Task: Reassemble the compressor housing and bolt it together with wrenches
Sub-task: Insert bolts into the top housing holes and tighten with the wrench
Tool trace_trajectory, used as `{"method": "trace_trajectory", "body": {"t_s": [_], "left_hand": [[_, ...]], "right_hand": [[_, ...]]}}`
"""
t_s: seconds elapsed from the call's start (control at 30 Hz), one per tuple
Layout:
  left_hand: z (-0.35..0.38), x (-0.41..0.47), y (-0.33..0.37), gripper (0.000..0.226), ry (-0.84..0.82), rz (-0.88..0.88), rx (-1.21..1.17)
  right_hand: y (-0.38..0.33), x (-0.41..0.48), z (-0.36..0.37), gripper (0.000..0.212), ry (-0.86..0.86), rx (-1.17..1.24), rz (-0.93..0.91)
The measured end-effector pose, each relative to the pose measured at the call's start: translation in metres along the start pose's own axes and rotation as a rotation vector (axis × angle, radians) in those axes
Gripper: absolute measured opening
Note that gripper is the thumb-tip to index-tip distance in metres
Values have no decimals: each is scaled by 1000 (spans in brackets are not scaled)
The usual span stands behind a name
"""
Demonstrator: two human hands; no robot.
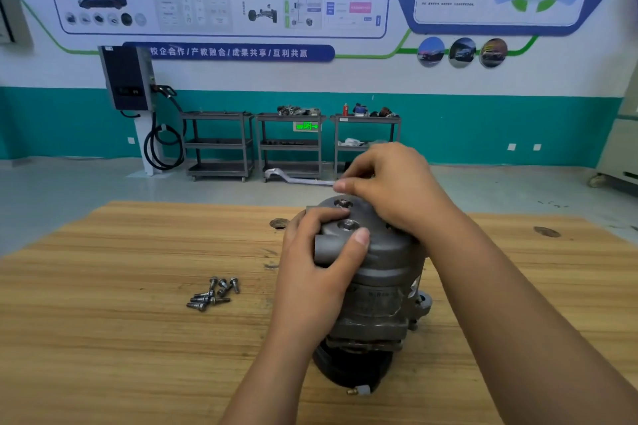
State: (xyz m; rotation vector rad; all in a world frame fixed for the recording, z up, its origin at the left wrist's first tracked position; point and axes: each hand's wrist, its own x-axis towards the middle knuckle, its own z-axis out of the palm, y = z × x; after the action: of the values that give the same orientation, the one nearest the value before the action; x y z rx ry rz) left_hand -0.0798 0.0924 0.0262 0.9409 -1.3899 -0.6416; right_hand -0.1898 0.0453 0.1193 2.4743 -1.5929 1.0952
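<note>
Left hand (317, 262) clasps the dull grey, domed compressor housing (390, 254) on a grainy wooden table (138, 269); right hand (390, 183) curls round a flat silvery wrench (297, 179); small bolts (214, 291) lie nearby

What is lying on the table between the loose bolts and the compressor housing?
Nothing visible: bare wooden table separates the bolts from the compressor housing, though the left hand grips its bolt-side flank.

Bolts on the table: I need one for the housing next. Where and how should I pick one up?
Probably the rightmost bolt, at the edge of the pile nearest the compressor. It lies on its side on the table with the fewest neighbours crowding it, so come straight down from above and pinch across its shank just under the head.
</note>
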Motion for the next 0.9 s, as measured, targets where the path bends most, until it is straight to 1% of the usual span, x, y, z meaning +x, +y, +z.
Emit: {"method": "trace_trajectory", "body": {"t_s": [0.1, 0.13, 0.2, 0.27, 0.3, 0.33, 0.37, 0.43, 0.47, 0.5, 0.57, 0.67, 0.7, 0.73, 0.8, 0.9], "left_hand": [[-1, -1, -2, 38, 8, -9, -13], [-1, -2, -3, 39, 14, -12, -13], [-1, -3, -4, 38, 26, -11, -8], [-1, -3, -3, 38, 26, -11, -3], [-1, -2, -3, 38, 23, -15, -4], [0, -2, -3, 38, 23, -18, -6], [1, -2, -3, 38, 26, -20, -9], [1, -2, -4, 38, 33, -18, -15], [1, -2, -4, 37, 34, -17, -18], [2, -2, -4, 36, 34, -16, -18], [2, -1, -4, 36, 40, -14, -9], [2, -1, -3, 36, 46, -7, -9], [2, -1, -4, 36, 43, 1, -16], [2, -1, -4, 35, 39, 7, -22], [2, -1, -3, 32, 37, 5, -40], [2, -1, -3, 29, 57, 10, -29]], "right_hand": [[16, 17, 1, 26, -69, -59, 216], [25, 16, 0, 31, -69, -25, 298], [45, 7, 0, 43, -71, 178, 436], [62, -10, 2, 47, -83, 489, 545], [68, -18, 4, 43, -38, 640, 574], [72, -26, 7, 38, 61, 793, 571], [76, -33, 11, 33, 196, 935, 539], [74, -53, 15, 25, 457, 1110, 388], [69, -64, 18, 22, 529, 1117, 292], [64, -76, 19, 21, 554, 1075, 204], [54, -95, 21, 27, 511, 915, 57], [42, -102, 16, 34, 415, 484, -194], [37, -98, 13, 34, 397, 365, -242], [32, -92, 10, 32, 379, 285, -259], [18, -74, 5, 26, 320, 202, -256], [2, -40, 3, 18, 167, 31, -189]]}}
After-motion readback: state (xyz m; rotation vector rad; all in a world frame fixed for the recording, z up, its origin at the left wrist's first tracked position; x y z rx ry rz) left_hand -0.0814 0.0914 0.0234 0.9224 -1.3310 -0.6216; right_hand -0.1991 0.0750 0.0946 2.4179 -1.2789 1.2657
